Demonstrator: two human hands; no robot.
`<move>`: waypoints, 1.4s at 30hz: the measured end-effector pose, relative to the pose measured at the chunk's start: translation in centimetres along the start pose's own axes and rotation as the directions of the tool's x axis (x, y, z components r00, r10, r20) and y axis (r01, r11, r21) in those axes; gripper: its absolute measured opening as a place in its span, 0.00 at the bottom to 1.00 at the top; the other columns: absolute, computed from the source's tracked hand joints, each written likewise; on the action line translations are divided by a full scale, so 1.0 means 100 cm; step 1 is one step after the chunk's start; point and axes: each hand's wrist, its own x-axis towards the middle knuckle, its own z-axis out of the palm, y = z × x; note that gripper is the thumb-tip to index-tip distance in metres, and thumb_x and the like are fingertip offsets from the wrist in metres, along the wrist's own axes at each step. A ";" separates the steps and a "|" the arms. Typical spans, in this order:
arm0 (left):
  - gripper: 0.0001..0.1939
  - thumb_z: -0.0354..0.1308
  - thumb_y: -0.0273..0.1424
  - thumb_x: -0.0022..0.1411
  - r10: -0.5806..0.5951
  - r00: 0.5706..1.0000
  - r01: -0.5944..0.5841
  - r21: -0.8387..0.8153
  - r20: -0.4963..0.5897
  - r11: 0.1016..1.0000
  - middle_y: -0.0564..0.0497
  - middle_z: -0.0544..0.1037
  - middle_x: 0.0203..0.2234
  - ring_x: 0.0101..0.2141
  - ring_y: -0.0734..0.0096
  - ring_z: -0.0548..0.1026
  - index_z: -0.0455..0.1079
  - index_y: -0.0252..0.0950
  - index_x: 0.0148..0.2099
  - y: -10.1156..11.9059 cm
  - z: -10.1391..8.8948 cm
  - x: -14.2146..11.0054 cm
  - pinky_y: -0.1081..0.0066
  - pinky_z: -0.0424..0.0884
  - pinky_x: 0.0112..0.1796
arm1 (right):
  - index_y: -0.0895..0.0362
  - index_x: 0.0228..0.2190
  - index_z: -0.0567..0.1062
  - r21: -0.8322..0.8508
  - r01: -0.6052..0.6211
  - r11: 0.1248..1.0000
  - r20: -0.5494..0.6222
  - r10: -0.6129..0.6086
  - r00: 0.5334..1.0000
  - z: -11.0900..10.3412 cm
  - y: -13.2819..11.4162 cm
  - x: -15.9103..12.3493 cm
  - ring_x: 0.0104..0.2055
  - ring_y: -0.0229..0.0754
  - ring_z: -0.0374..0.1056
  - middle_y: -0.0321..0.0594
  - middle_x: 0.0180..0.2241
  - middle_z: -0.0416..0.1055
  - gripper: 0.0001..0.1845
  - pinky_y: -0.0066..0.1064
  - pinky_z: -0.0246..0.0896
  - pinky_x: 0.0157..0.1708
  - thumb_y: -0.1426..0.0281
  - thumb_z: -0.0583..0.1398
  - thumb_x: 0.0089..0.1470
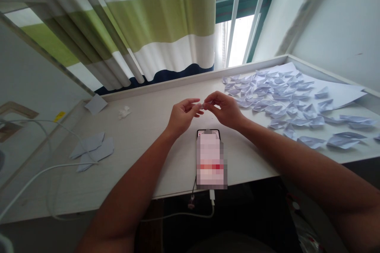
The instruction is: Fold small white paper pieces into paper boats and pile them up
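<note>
Over the middle of the desk, my left hand (pixel 185 114) and my right hand (pixel 224 108) meet at the fingertips. Both pinch a small folded piece of white paper (pixel 202 106), mostly hidden by the fingers. Several folded paper boats (pixel 273 95) are spread over the desk to the right of my right hand. Just below the hands lies a phone (pixel 208 150) with a blurred-out screen, plugged into a white cable (pixel 211 195).
Small paper sheets (pixel 96 150) lie at the left, with another square sheet (pixel 95 104) near the back corner. A crumpled tissue (pixel 124 112) rests nearby. Larger white sheets (pixel 347 91) lie under the boats. White cords (pixel 44 170) cross the left side. A curtain (pixel 166 16) hangs behind the desk.
</note>
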 end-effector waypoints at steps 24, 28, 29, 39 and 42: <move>0.20 0.69 0.51 0.65 0.130 0.986 -0.151 0.242 0.100 0.959 0.45 0.88 0.31 0.32 0.60 0.86 0.86 0.38 0.38 -0.003 0.000 -0.004 0.65 0.81 0.36 | 0.57 0.31 0.83 0.266 -0.199 0.943 0.201 0.148 0.968 -0.005 0.007 0.005 0.33 0.44 0.81 0.42 0.29 0.84 0.20 0.38 0.77 0.38 0.53 0.75 0.55; 0.17 0.65 0.45 0.70 0.188 0.979 -0.204 0.351 0.079 0.914 0.44 0.89 0.35 0.34 0.60 0.86 0.86 0.38 0.43 -0.008 0.000 -0.004 0.65 0.81 0.37 | 0.58 0.34 0.83 0.298 -0.273 0.915 0.190 0.223 0.956 -0.003 0.006 0.006 0.31 0.42 0.80 0.41 0.29 0.83 0.24 0.37 0.79 0.36 0.49 0.75 0.53; 0.15 0.64 0.42 0.71 0.225 0.973 -0.227 0.414 0.056 0.881 0.44 0.89 0.37 0.35 0.60 0.86 0.86 0.38 0.44 -0.008 0.000 -0.005 0.65 0.81 0.38 | 0.57 0.35 0.82 0.319 -0.298 0.900 0.185 0.249 0.951 -0.001 0.005 0.006 0.31 0.42 0.80 0.41 0.30 0.83 0.26 0.36 0.79 0.36 0.47 0.75 0.52; 0.16 0.66 0.42 0.68 0.186 0.982 -0.189 0.315 0.042 0.930 0.45 0.89 0.38 0.36 0.62 0.85 0.85 0.35 0.46 -0.009 0.003 -0.006 0.68 0.81 0.34 | 0.58 0.43 0.81 0.358 -0.330 0.873 0.147 0.296 0.944 0.000 0.008 0.006 0.30 0.40 0.78 0.38 0.31 0.81 0.30 0.34 0.78 0.35 0.46 0.74 0.54; 0.20 0.71 0.43 0.62 0.072 0.997 -0.077 0.167 0.033 0.983 0.44 0.88 0.36 0.35 0.63 0.85 0.84 0.33 0.49 -0.011 0.003 -0.003 0.68 0.82 0.33 | 0.58 0.44 0.82 0.349 -0.339 0.874 0.175 0.294 0.940 0.001 0.011 0.005 0.30 0.40 0.77 0.39 0.31 0.82 0.31 0.34 0.78 0.34 0.45 0.74 0.53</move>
